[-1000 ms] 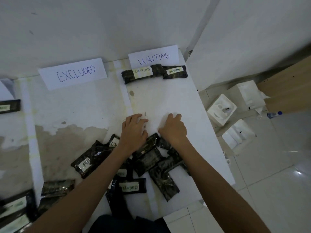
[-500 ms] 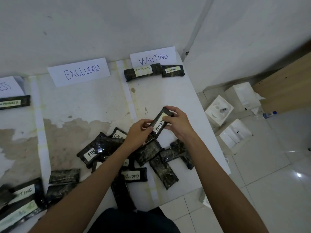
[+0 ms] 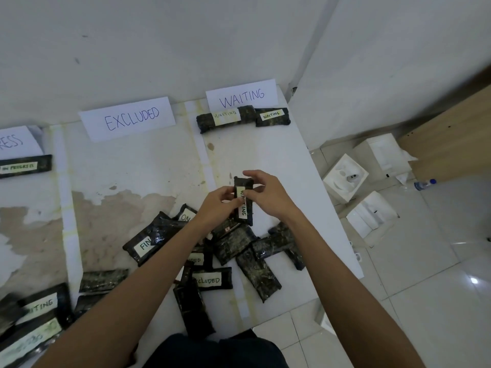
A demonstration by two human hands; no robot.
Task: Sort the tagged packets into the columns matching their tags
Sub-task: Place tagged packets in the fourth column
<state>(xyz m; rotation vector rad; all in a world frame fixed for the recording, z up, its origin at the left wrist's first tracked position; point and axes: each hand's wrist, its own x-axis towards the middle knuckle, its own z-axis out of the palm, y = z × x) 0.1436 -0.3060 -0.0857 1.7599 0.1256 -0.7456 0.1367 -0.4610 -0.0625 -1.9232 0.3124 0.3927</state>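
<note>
A dark packet tagged WAITING (image 3: 243, 205) is held upright above the table between my left hand (image 3: 218, 205) and my right hand (image 3: 268, 193), over the near part of the WAITING column. At the column's far end stands the paper sign WAITING (image 3: 241, 94), with two WAITING packets (image 3: 220, 118) (image 3: 271, 116) lying side by side under it. The EXCLUDED sign (image 3: 127, 118) heads the column to the left, which has no packet under the sign. Below my hands lies a pile of dark packets (image 3: 239, 248), among them one tagged EXCLUDED (image 3: 211, 279) and one reading FIN (image 3: 144, 244).
A packet tagged ON PROGRESS (image 3: 25, 166) lies under a partly seen sign at far left. More packets (image 3: 37, 306) sit at the lower left. The table's right edge (image 3: 332, 197) drops to a tiled floor with white foam boxes (image 3: 345, 177) and a bottle (image 3: 424, 184).
Both hands lifted a packet out of the pile and turned it from slanted to upright, its WAITING tag facing me. The view shifted slightly right.
</note>
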